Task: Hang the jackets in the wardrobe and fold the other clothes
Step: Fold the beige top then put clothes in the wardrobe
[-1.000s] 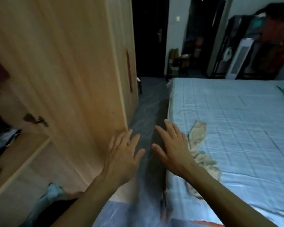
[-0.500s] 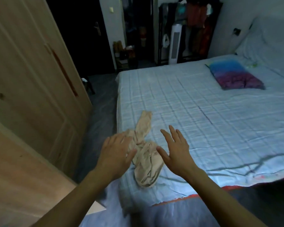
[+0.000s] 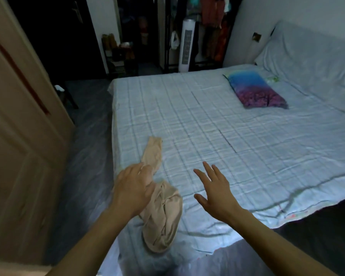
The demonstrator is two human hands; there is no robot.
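- While the beige garment (image 3: 161,212) lies crumpled near the foot corner of the bed (image 3: 217,124), close to the mattress edge, the left hand (image 3: 132,189) rests on its middle with fingers laid over the cloth; whether they pinch it or only touch, I cannot tell.
- Right hand (image 3: 215,192) hovers just beside the garment, fingers spread wide, holding nothing.
- One narrow end of the garment trails up the bed past the left fingers; the bunched end sits toward the person.
- Wardrobe door (image 3: 22,108) stands to the left, across a strip of floor.
- Risk: a one-handed pull could drag the bunched end off the edge onto the floor.
- Risk: thin, twisted cloth may fold unevenly unless spread flat first.
- Dim light could hide seams and openings.
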